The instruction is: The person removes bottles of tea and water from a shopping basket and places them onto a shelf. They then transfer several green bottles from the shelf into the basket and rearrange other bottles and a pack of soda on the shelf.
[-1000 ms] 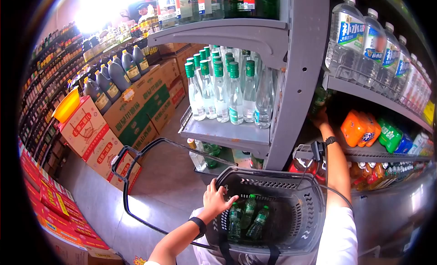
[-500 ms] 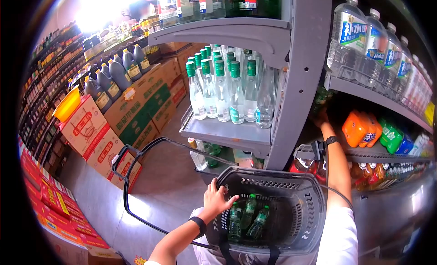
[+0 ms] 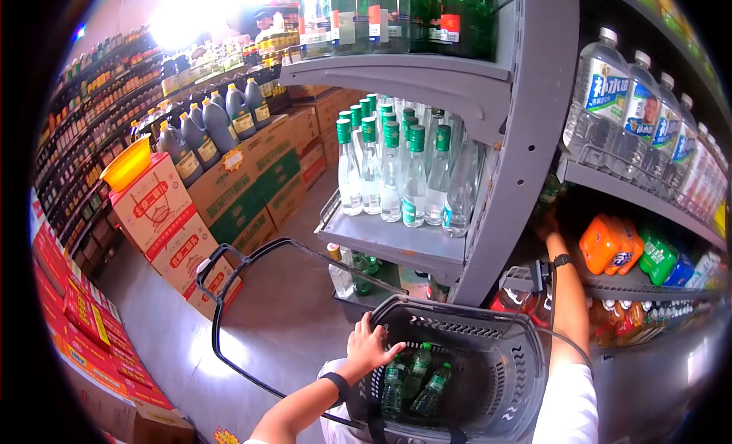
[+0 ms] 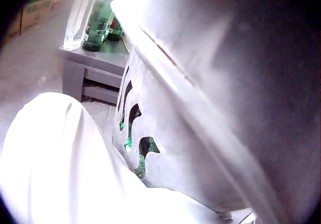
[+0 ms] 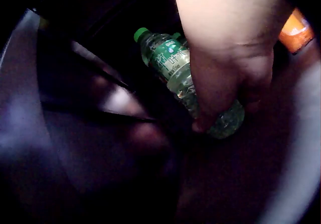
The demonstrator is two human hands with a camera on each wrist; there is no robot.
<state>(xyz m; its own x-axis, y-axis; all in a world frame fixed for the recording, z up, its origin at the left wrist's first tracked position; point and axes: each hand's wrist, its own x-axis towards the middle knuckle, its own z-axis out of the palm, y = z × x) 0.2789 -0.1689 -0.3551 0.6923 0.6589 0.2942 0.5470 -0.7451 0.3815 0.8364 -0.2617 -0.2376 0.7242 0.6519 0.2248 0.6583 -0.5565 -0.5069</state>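
My left hand point(image 3: 367, 348) rests on the left rim of a black shopping basket point(image 3: 499, 383), its thumb stretched out over the inside. Three green-capped clear bottles point(image 3: 431, 389) lie in the basket. Deep in the dark lower shelf, my right hand point(image 5: 233, 83) grips a plastic water bottle point(image 5: 168, 58) with a green cap and green label, fingers round its lower half. That bottle leans in the right wrist view. The left wrist view shows the basket's slotted side wall point(image 4: 170, 163) beside a white-clothed leg; the left hand is out of that view.
A grey shelf post point(image 3: 526, 139) stands between clear glass bottles point(image 3: 390, 173) on the left and large drink bottles point(image 3: 606, 101) on the upper right shelf. Orange bottles point(image 3: 610, 244) lie right of my right arm. The basket's handle point(image 3: 219, 322) sticks out left over the floor.
The head view has shifted, so shelves and boxes appear farther right and lower. My left hand stays on the basket rim and my right hand remains at the bottle in the shelf.
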